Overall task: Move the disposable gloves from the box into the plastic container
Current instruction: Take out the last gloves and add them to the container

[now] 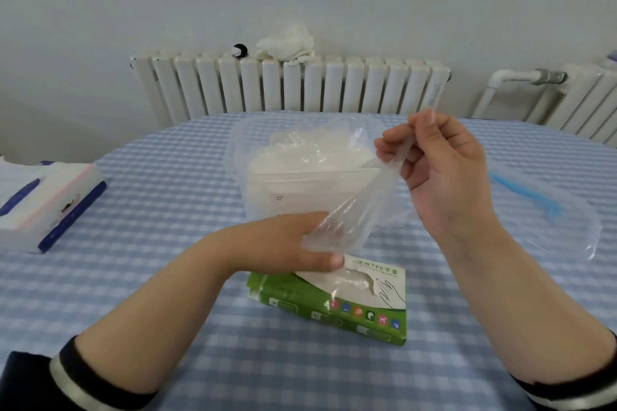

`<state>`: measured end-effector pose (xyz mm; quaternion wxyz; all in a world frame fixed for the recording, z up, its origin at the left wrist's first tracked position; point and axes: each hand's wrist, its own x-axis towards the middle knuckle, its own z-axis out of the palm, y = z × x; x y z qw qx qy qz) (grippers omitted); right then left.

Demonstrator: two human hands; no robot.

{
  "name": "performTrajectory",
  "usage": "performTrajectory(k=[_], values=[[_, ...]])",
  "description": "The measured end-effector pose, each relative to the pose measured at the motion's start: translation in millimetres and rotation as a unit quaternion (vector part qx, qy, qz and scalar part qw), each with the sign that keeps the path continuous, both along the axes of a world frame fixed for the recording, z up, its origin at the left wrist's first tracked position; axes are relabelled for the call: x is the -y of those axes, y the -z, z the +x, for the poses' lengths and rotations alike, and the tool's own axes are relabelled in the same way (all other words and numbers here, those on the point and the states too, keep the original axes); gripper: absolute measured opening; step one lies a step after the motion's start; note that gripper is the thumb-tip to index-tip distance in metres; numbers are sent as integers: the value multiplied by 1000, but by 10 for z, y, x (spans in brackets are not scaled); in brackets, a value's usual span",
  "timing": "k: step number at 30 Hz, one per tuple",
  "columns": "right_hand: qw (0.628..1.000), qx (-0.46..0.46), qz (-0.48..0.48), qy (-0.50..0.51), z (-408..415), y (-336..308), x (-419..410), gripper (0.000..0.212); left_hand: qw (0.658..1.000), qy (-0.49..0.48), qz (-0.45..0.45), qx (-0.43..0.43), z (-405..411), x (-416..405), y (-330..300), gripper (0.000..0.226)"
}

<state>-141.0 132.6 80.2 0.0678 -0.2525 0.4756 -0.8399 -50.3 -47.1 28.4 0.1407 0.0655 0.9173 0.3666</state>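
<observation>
A green and white glove box [337, 307] lies on the checked tablecloth near me, its top opening showing clear gloves. Behind it stands a clear plastic container [293, 190] with several crumpled gloves inside. A clear disposable glove [354, 210] hangs stretched between my hands above the box. My right hand [437, 170] pinches its upper end at finger height, just right of the container. My left hand [287, 243] holds the glove's lower end, thumb and fingers around it, directly over the box.
A tissue pack [50, 203] with blue and pink edges lies at the left. A clear lid or bag with a blue strip [541, 203] lies at the right. White radiators [290, 83] stand behind the round table [167, 277].
</observation>
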Motion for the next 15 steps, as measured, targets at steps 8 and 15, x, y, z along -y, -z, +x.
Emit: performTrajectory(k=[8, 15], values=[[998, 18, 41, 32, -6, 22, 3, 24, 936, -179, 294, -75, 9, -130, -52, 39], [918, -288, 269, 40, -42, 13, -133, 75, 919, -201, 330, -70, 40, -117, -144, 67]])
